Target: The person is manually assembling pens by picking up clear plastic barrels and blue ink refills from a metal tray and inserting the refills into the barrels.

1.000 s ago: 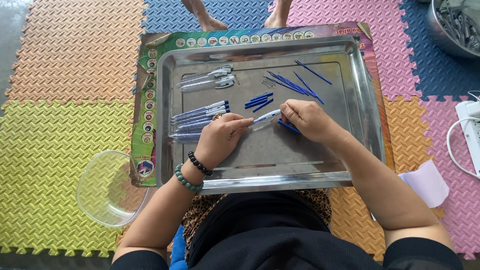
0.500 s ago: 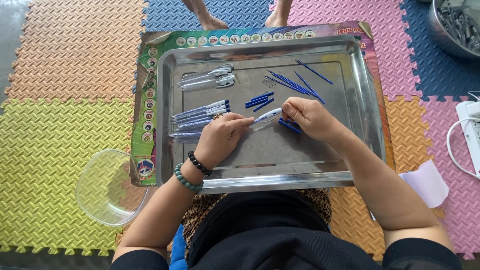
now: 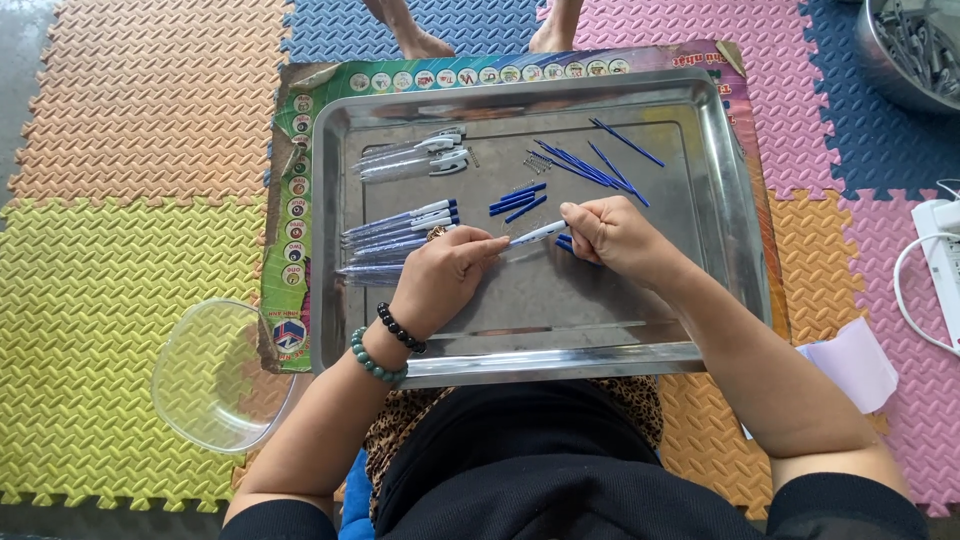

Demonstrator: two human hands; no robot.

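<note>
Hands (image 3: 530, 255) unmoved on pen (image 3: 537, 234), as before.

both forearms reach forward from the bottom of the view and angle inward, so the two hands nearly meet in the middle. the left hand (image 3: 440, 280) lies palm down, knuckles up, fingers curled and pinched toward the right. two beaded bracelets circle its wrist. the right hand (image 3: 612, 235) is loosely fisted, thumb and forefinger pinched together, pointing left toward the other hand.
</note>
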